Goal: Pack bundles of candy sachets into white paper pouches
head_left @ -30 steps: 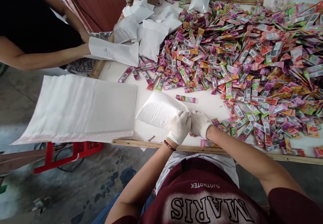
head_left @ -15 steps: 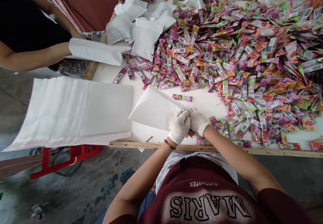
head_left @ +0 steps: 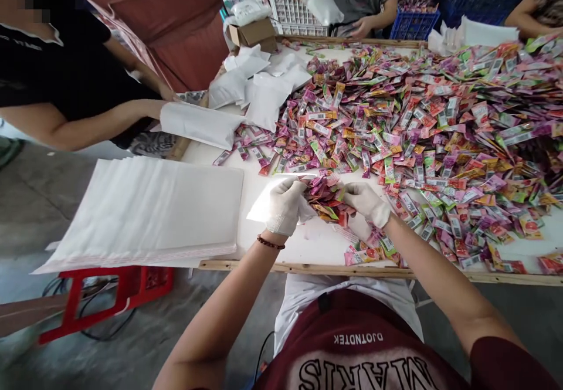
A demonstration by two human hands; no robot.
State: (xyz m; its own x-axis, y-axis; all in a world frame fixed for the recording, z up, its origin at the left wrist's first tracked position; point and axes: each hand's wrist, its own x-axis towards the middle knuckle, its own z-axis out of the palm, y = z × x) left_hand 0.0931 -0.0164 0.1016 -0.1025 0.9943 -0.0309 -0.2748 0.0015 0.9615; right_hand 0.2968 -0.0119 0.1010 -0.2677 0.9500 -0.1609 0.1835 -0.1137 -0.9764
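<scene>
My left hand, in a white glove, is closed on a white mailing bag that lies flat on the table. A bunch of colourful stick sachets sits between my two hands, at the right end of the bag. My right hand, gloved too, has its fingers closed at the right side of that bunch. Its fingertips are partly hidden by the sachets. How far the sachets reach into the bag cannot be made out.
Left of me lies a stack of flat white bags. A big heap of sachets covers the table's right side. Filled white bags lie at the back left. A co-worker's hand is at another bag. The wooden edge runs before me.
My hands have moved apart, left hand leftward and right hand rightward. A bunch of sachets now shows between them. The view has tilted up, and a co-worker at the back has lifted a bag.
</scene>
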